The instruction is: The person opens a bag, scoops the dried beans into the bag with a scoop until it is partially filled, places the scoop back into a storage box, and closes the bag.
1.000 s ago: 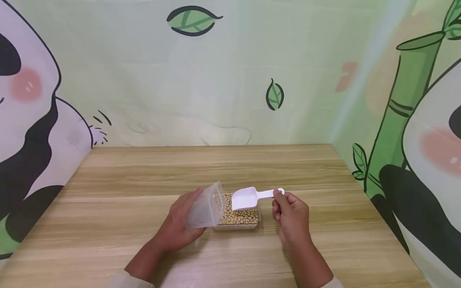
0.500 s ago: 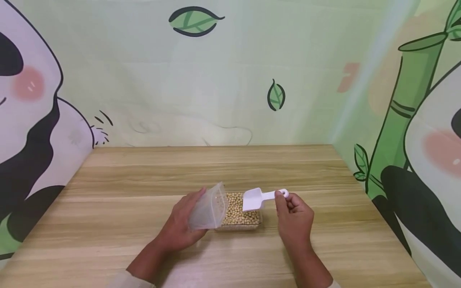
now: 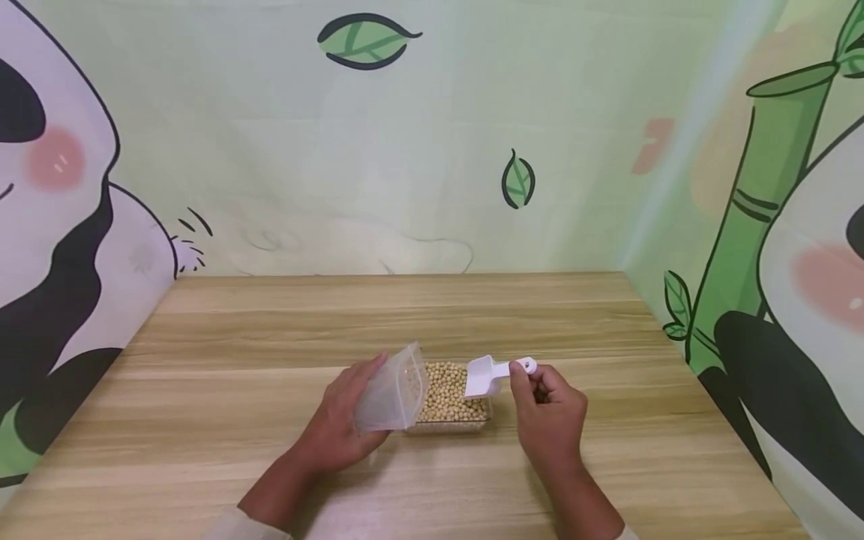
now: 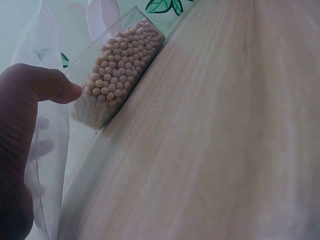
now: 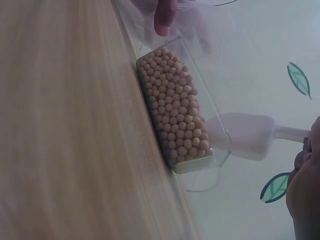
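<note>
A clear rectangular box (image 3: 447, 427) full of round pale beans, like soybeans (image 3: 448, 394), stands on the table. My left hand (image 3: 340, 420) holds a translucent plastic bag (image 3: 386, 396) with its open mouth tilted toward the box, overlapping the box's left end in the head view. Fingers show through the film in the left wrist view, with the thumb (image 4: 52, 86) in front. My right hand (image 3: 553, 416) pinches the handle of a small white scoop (image 3: 480, 377). Its blade meets the beans at the box's right end; in the right wrist view the blade tip (image 5: 217, 132) appears behind the box wall.
The wood-grain table (image 3: 270, 322) stretches around the box on all sides. Behind it rises a pale green backdrop (image 3: 432, 150) printed with leaves, bamboo and pandas.
The scoop has moved right, from over the middle of the beans to the box's right end, and come down toward them. The left hand and bag have barely moved.
</note>
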Demonstrator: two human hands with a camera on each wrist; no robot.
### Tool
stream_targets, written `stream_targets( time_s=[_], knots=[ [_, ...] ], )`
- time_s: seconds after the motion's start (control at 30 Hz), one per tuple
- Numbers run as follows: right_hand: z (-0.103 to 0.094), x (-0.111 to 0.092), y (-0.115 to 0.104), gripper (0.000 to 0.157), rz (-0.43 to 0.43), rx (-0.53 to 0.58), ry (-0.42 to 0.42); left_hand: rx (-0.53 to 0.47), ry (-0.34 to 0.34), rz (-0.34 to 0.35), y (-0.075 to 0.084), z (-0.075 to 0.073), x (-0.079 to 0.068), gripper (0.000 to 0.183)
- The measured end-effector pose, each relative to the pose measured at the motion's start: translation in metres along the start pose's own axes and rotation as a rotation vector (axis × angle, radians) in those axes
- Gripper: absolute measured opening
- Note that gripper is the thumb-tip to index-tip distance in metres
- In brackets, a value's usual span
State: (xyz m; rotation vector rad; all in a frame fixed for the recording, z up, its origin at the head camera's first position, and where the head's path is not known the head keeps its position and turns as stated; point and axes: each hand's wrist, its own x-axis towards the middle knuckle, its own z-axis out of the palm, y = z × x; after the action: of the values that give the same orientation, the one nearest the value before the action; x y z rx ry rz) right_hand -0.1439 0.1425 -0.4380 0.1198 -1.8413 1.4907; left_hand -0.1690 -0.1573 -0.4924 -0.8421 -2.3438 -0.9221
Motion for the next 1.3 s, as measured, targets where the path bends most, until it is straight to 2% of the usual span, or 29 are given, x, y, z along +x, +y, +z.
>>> stream_targets(
  time_s=[0.2, 0.33, 0.47, 0.6, 0.73, 0.97, 1.13, 1.3],
  knots=[
    [0.000, 0.000, 0.004, 0.015, -0.044, -0.021, -0.008, -0.014, -0.012, -0.009, 0.001, -0.001, 0.000, 0.103],
    [0.000, 0.001, 0.006, 0.018, 0.002, -0.050, -0.019, -0.006, -0.005, -0.005, 0.001, -0.001, 0.000, 0.102],
    [0.000, 0.002, 0.006, 0.021, 0.141, -0.067, -0.023, -0.002, 0.002, -0.002, 0.002, -0.001, 0.000, 0.100],
    [0.000, 0.005, 0.007, 0.024, 0.310, -0.025, -0.035, 0.001, 0.004, 0.000, 0.002, -0.001, 0.000, 0.100],
    [0.001, 0.007, 0.009, 0.027, 0.437, 0.028, -0.051, -0.006, -0.002, -0.005, 0.003, -0.001, 0.001, 0.100],
    [0.003, 0.008, 0.008, 0.032, 0.678, 0.241, -0.068, -0.020, -0.022, -0.021, 0.002, -0.001, 0.001, 0.100],
    [0.003, 0.010, 0.012, 0.033, 0.782, 0.292, -0.091, -0.020, -0.018, -0.013, 0.002, -0.001, 0.001, 0.100],
    [0.002, 0.012, 0.014, 0.025, 0.888, 0.340, -0.142, -0.022, -0.019, -0.019, 0.003, -0.001, 0.002, 0.100]
  ],
)
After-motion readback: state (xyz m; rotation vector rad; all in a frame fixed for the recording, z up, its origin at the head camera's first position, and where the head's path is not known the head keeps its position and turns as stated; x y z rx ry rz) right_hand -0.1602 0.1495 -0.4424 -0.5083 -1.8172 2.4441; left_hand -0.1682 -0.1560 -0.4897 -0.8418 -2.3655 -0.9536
